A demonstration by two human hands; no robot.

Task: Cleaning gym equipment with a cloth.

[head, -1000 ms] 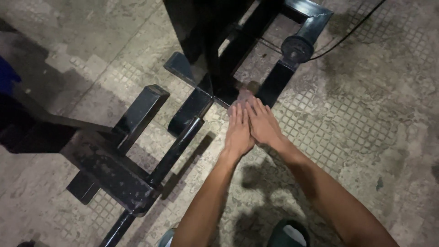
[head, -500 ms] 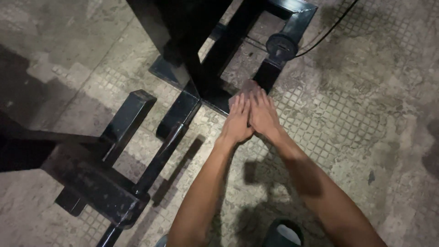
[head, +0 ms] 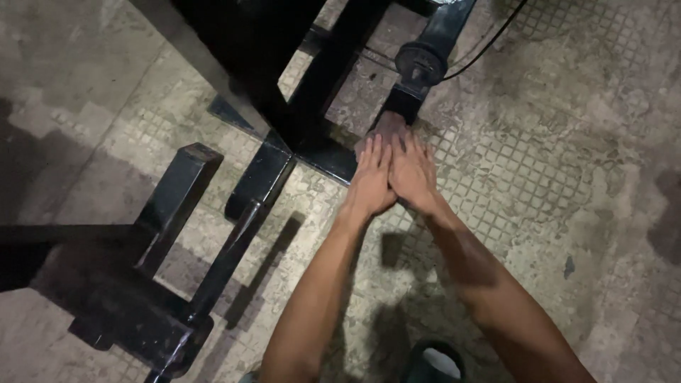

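Below, seen from a head camera looking straight down:
Landmark: a black metal frame of square tubes is standing on the floor, filling the upper middle of the view.
Left hand: the left hand is reaching forward with fingers straight and pressed together, palm down, just below the frame's lower right corner.
Right hand: the right hand is lying flat beside it, fingers extended, its inner edge touching the left hand.
Object under the fingers: a small brownish piece is showing past both sets of fingertips, sitting against the frame's lower right corner; what it is cannot be told, and neither hand is gripping it.
Wheel: a dark round wheel is sitting on the frame's right bar, just above the brownish piece.
Cable: a thin black cable is running from the wheel toward the upper right.
Second frame: another black tube frame is lying to the lower left of the landmark frame.
Floor: a worn concrete floor with a grid pattern is spreading to the right of the frame.
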